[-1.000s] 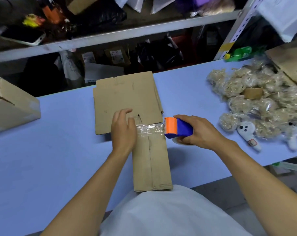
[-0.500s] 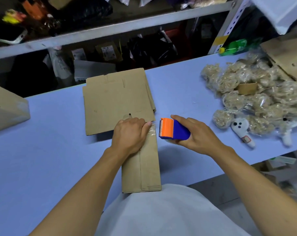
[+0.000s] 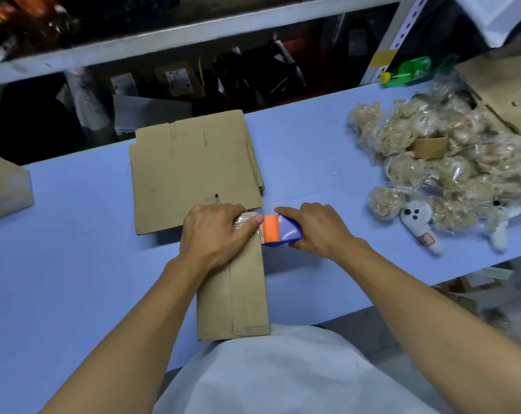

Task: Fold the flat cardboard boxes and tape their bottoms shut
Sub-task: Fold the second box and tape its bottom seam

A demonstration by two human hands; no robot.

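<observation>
Folded cardboard box lying on the blue table, just in front of the white shirt. Long axis running from the body straight away toward the shelf; near end at the table's front edge, far end resting on the stack of flat cardboard. Centre seam along the length, facing up. Clear tape stretched across the far end, crosswise to the long axis.

Left hand pressed palm-down on that far end, fingers bent over the tape, thumb tip laid along the right edge, touching the tape beside the dispenser. Right hand curled round the blue tape dispenser, whose orange front sits against the box's right edge, pointing left at the thumb.

Stack of flat cardboard behind, roughly square to the table, several sheets showing at its right side. Another brown box at the far left, cut by the frame. To the right, well apart, a pile of clear bags of tan filling with a cardboard tape core on top, and a small white plush toy at the pile's near edge. Green bottle at the back right, lying by the shelf post. More cardboard at the far right corner.
</observation>
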